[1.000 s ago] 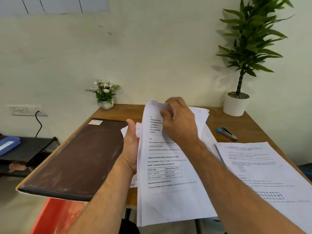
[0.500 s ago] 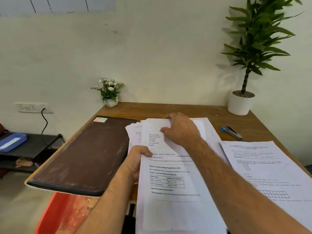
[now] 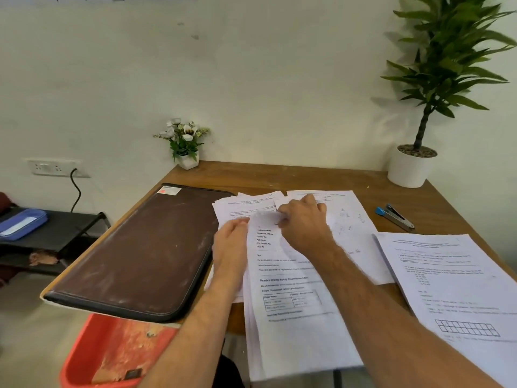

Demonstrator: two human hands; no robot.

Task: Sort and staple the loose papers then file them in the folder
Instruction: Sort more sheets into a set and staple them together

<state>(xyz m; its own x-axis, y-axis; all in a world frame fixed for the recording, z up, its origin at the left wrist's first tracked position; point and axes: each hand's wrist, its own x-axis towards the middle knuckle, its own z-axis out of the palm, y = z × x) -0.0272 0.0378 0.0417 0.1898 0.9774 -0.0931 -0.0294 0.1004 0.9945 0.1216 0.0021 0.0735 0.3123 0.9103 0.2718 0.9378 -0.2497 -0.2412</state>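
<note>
Two bare hands working over one white printed paper stack (image 3: 291, 317), overhanging the near edge of the brown wooden table (image 3: 321, 177) at 6 o'clock, probably so the loose sheets can be squared and thumbed through. Running with its long axis from near to far, toward 12 o'clock, text heading at the far end, table of figures nearer.

Resting at 9 o'clock of that stack, left hand (image 3: 230, 247) with fingers straight and together, laid along the left edge, seemingly steadying and aligning the sheets rather than gripping. Reaching in from 5 o'clock, right hand (image 3: 305, 228) with fingers bent down onto the blurred top corner of the stack, apparently pinching or peeling a sheet; not possible to tell exactly how many sheets.

Lying at 3 o'clock, a second white printed sheet pile with a small grid (image 3: 453, 289), set apart, likely already sorted, long axis slanting toward 11 o'clock.

Lying closed at 9 o'clock, dark brown leather folder (image 3: 145, 247), long axis toward 1 o'clock, near corner hanging past the table edge, waiting for filing.

Fanning out beyond the hands at 12 o'clock, more loose white sheets (image 3: 344, 211), unsorted. Sitting at 2 o'clock, small blue and grey stapler (image 3: 394, 217), untouched, within right-hand reach.
</note>
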